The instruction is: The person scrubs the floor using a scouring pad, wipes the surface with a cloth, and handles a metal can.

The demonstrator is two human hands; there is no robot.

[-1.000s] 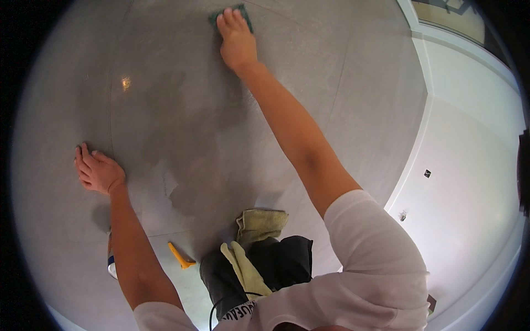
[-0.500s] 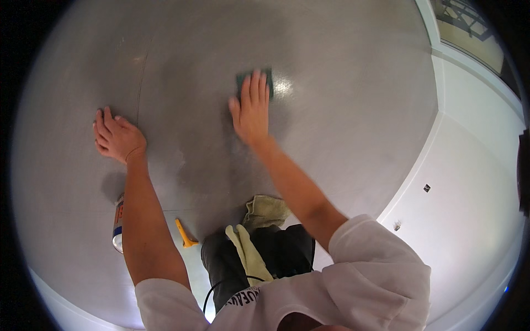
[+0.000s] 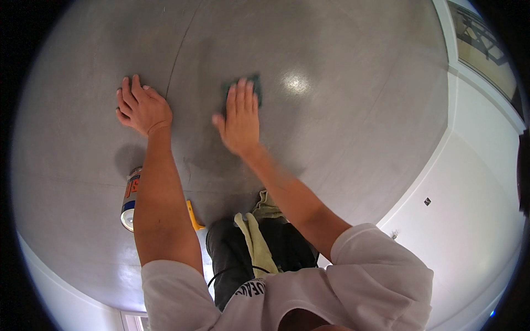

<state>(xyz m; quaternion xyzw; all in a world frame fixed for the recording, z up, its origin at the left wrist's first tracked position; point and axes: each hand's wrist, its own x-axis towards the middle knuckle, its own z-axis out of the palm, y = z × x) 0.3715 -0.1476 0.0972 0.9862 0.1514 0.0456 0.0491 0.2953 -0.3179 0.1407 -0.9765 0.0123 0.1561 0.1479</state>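
Grey glossy floor point(image 3: 342, 138): right hand point(image 3: 240, 118) presses a green pad point(image 3: 255, 91), fingers together; left hand point(image 3: 142, 108) flat, splayed.

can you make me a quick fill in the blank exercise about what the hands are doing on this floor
1. The right hand presses flat on a dark green ____ on the grey floor.
2. The left hand rests with its palm directly on the ____, holding nothing.
3. A cylindrical can lies beside the ____ forearm.
4. A pale yellow-green rag lies draped over the person's ____.

Missing words: cloth; floor; left; lap
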